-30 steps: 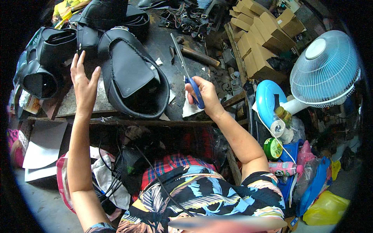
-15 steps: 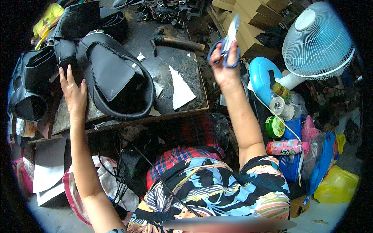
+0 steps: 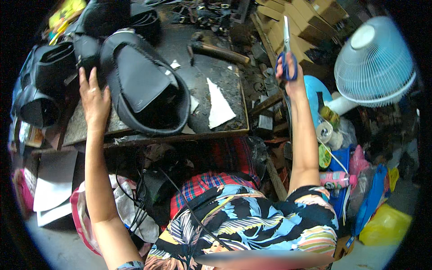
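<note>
My right hand [image 3: 293, 80], raised beyond the table's right edge, grips a pair of scissors [image 3: 287, 42] by their blue handles. The blades point up and away and look closed. My left hand [image 3: 96, 104] hangs over the table's front left with fingers apart and nothing in it. Its fingertips reach a small black leather part [image 3: 87, 50]; whether they touch it I cannot tell. Just right of that hand lies a big curved black leather piece [image 3: 140, 81], like a shoe upper, with a stitched rim. More black leather uppers [image 3: 53, 60] are stacked to the left.
On the dark worktable [image 3: 202, 105] lie a hammer [image 3: 220, 51] and a white triangular scrap [image 3: 218, 105]. A caged fan [image 3: 375, 63] stands at right, near cardboard boxes [image 3: 292, 27]. A pink bottle [image 3: 336, 179] and plastic bags [image 3: 387, 225] sit at lower right.
My right hand has moved rightward with the scissors, which now stand more upright. The whole view has shifted slightly, and my left hand stays beside the black leather pieces.
</note>
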The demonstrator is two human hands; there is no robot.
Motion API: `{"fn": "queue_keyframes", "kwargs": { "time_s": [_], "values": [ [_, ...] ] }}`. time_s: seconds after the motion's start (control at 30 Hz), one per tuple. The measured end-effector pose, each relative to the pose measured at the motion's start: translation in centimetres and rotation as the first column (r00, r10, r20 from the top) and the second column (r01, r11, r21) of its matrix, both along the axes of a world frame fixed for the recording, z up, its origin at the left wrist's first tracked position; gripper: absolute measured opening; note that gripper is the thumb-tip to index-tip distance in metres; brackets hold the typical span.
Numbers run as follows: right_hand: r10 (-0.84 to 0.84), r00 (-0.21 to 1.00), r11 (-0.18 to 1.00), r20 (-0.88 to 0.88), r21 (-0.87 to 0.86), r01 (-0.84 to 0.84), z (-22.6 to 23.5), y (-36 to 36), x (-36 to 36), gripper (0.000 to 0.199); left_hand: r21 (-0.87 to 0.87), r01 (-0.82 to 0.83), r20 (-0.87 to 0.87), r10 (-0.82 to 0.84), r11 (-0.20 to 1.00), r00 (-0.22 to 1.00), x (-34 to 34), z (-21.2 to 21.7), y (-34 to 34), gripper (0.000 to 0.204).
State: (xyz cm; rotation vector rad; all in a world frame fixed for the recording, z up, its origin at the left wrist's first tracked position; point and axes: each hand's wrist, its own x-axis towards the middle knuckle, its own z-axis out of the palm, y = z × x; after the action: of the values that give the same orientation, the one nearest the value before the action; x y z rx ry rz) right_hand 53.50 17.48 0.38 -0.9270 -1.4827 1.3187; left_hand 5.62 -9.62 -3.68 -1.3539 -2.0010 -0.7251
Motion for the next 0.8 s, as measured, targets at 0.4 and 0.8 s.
{"fn": "queue_keyframes", "kwargs": {
  "time_s": [0.4, 0.8],
  "values": [
    [0.174, 0.944, 0.978, -0.282, -0.067, -0.2, -3.7, 1.7, -1.8, 0.041, 0.088, -0.013, 0.0, 0.013, 0.996, 1.0, 0.2, -0.3, 0.7, 0.063],
    [0.184, 0.952, 0.974, 0.246, 0.083, -0.21, -1.4, -1.0, -3.2, 0.031, 0.167, 0.044, 0.135, -0.067, 0.985, 0.989, 0.8, 0.5, -0.2, 0.046]
  ]
}}
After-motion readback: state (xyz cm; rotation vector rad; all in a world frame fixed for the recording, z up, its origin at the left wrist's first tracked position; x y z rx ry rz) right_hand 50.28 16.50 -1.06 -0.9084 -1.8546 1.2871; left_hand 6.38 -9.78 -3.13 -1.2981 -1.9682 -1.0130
